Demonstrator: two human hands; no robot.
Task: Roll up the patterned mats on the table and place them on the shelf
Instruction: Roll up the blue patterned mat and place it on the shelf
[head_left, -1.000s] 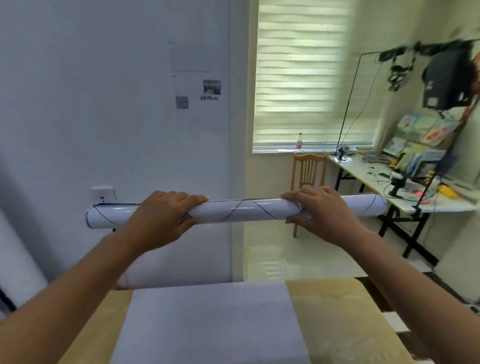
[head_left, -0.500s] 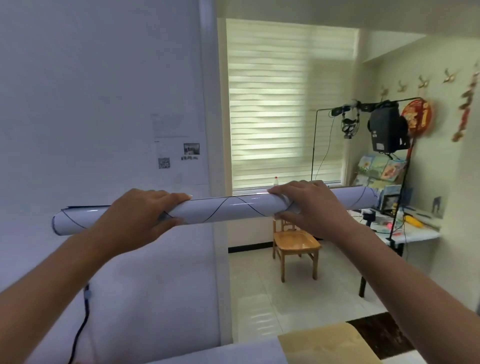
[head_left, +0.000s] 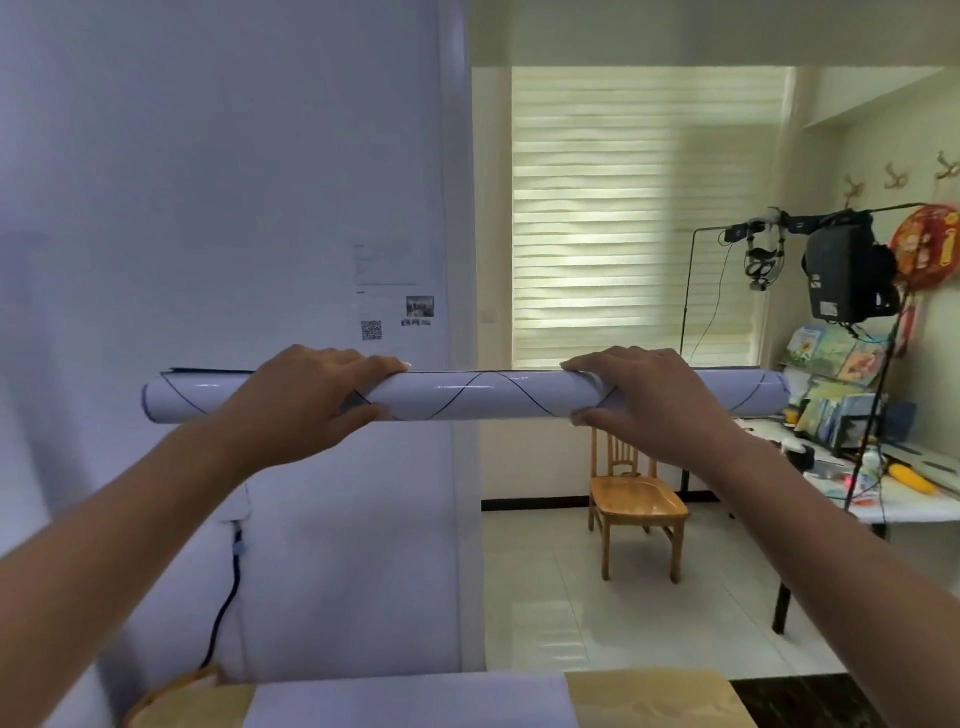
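Observation:
A rolled-up white mat with thin dark curved lines (head_left: 478, 396) is held level in the air at chest height, in front of the wall. My left hand (head_left: 306, 410) grips the roll left of its middle, fingers over the top and thumb beneath. My right hand (head_left: 657, 402) grips it right of the middle in the same way. Both ends of the roll stick out past my hands. A flat white mat (head_left: 410, 701) lies on the tan table (head_left: 649, 699) at the bottom edge. No shelf is clearly in view.
A white wall (head_left: 234, 208) with a posted notice stands straight ahead, a black cable hanging down it. A wooden chair (head_left: 634, 499) sits by the blinded window. A cluttered desk (head_left: 883, 483) with books and a stand carrying a black bag is at the right.
The view has tilted up, so the table has dropped to the bottom edge. The rolled mat stays level in both hands, held higher against the wall and window.

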